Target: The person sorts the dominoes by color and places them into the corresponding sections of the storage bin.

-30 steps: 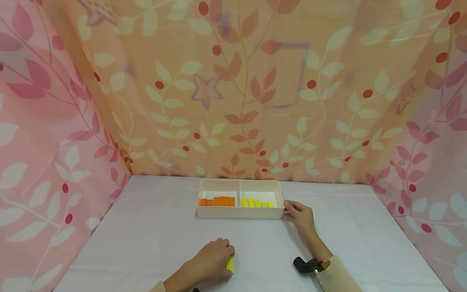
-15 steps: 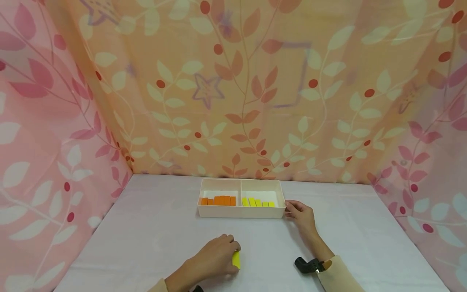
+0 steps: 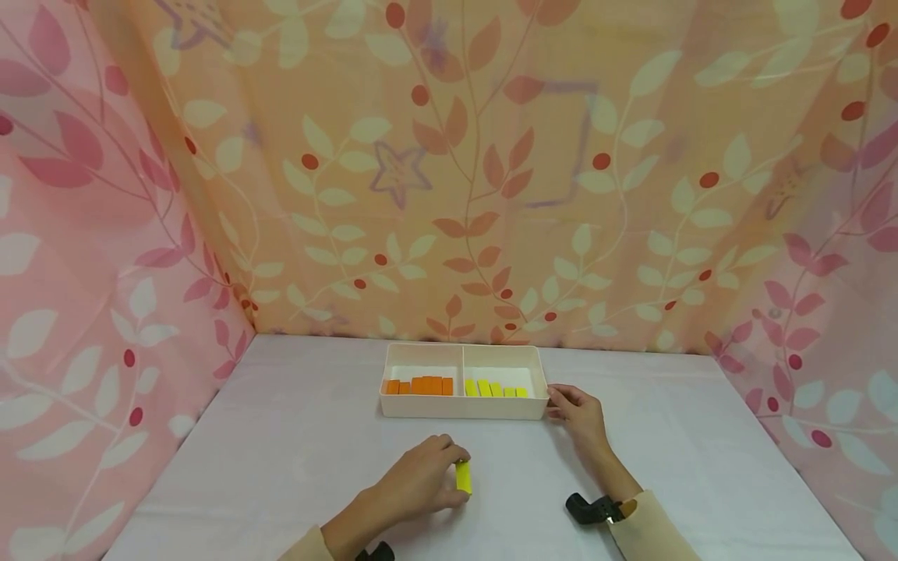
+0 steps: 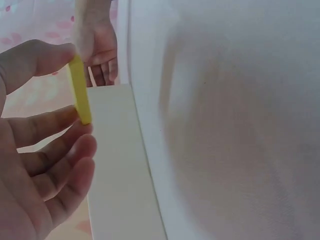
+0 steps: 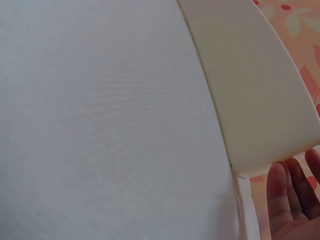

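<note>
Between thumb and fingertips my left hand [image 3: 419,481] pinches a slim yellow block [image 3: 464,478]. The block [image 4: 79,90] stands on end in that grip, in front of a cream two-compartment box [image 3: 463,408]. At the box's right end is my right hand [image 3: 582,421], its fingertips touching the end wall near the front corner. The right wrist view shows those fingers [image 5: 280,192] fairly straight against the wall. Orange blocks [image 3: 431,386] line the left compartment, and several yellow blocks [image 3: 484,389] stand in the right one.
A white cloth [image 3: 281,436] covers the table. Behind it hangs an orange leaf-patterned curtain [image 3: 449,265], with pink curtains [image 3: 84,312] at both sides. Black wrist cameras [image 3: 592,510] are strapped to the wrists.
My left hand has moved forward and to the right, toward the box, carrying the yellow block. The right hand and the box have stayed in place.
</note>
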Tool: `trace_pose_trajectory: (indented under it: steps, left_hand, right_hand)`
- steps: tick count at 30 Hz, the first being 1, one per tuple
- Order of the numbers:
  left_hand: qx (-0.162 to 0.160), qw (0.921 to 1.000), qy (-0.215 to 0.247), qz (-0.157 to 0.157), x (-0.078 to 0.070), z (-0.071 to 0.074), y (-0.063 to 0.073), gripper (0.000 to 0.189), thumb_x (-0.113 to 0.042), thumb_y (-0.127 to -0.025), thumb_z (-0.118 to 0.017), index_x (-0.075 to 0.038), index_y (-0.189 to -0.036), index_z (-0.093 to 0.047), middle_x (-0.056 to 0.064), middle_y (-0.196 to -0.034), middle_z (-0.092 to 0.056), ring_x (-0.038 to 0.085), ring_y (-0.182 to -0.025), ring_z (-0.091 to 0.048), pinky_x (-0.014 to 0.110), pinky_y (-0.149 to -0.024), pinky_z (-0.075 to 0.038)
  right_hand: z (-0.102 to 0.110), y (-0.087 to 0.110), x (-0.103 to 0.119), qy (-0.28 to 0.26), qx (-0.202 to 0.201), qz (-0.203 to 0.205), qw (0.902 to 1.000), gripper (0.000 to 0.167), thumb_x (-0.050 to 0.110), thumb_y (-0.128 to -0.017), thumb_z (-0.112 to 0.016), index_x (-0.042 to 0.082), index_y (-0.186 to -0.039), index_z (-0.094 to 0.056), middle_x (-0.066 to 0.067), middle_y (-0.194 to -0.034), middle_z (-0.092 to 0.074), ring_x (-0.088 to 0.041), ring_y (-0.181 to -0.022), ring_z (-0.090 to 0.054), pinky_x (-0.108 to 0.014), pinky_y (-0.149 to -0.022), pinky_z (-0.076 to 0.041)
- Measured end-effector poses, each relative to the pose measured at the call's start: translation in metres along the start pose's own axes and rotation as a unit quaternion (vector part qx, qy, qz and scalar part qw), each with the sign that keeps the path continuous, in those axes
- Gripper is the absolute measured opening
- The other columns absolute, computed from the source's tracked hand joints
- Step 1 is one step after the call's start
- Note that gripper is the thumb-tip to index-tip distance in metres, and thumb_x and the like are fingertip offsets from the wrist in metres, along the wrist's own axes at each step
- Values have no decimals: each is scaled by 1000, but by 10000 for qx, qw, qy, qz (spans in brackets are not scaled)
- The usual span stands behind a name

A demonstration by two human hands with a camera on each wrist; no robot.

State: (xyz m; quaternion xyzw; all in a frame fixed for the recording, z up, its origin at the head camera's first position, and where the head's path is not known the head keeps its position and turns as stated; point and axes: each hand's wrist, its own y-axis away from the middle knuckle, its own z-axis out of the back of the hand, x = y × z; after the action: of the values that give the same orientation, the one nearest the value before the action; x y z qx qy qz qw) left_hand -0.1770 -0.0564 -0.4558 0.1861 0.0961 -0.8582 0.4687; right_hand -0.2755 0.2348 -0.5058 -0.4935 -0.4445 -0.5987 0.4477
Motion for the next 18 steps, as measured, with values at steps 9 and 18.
trace_pose_trajectory:
  steps: [9,18]
  left_hand:
    - [-466,9973,561,-30,5,3,-10,45,-38,-79,-78,-18,-118,-65,-8,-102,-59,8,-91,-55,22,-79,-49]
    - [-723,9919,1033,159,10,4,-23,48,-36,-82,-76,-16,-123,-64,-7,-108,-60,12,-95,-57,22,-77,-48]
  right_hand:
    - [0,-1,1,17,-1,-6,10000,38,22,-93,-67,-4,-120,-63,3,-83,-70,-11,-72,-67,-26,-68,-57]
    - [0,-1,3,116,-6,-100,9999,35,20,-94,-65,-4,-119,-63,2,-83,-70,-13,-72,-67,-27,-67,-57]
